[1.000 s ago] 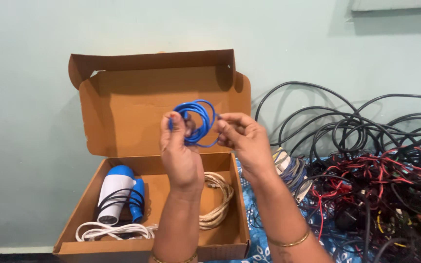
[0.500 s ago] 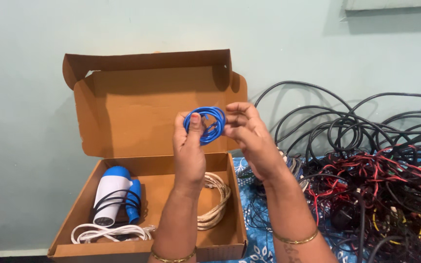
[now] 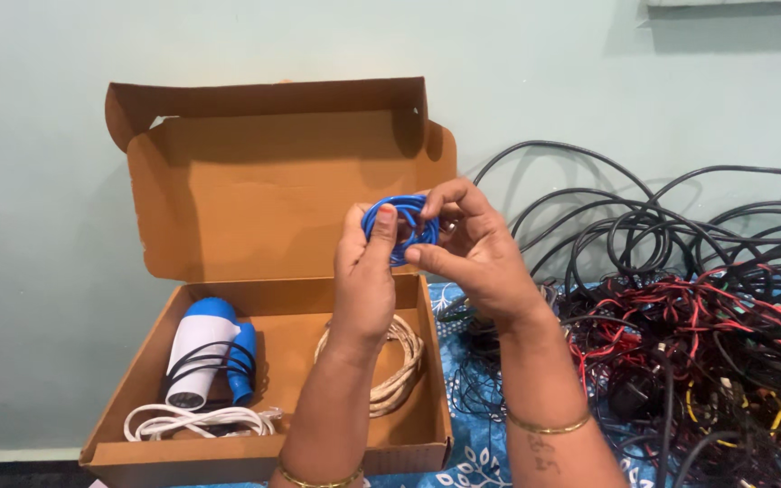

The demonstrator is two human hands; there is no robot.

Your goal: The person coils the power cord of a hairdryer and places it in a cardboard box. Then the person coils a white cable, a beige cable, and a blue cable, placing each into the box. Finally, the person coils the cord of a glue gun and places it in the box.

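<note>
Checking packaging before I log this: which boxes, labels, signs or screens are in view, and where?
Cardboard box: left of centre against the pale wall, brown, rectangular, lid flipped up, unmarked; it holds a white-and-blue device, a white cable and a beige cable coil.
No labels, signs or screens visible.

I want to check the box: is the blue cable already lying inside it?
No, the blue cable is held up between the left hand and right hand, above the cardboard box.

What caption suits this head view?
Both hands, left hand and right hand, hold a blue cable coil above an open cardboard box.
</note>
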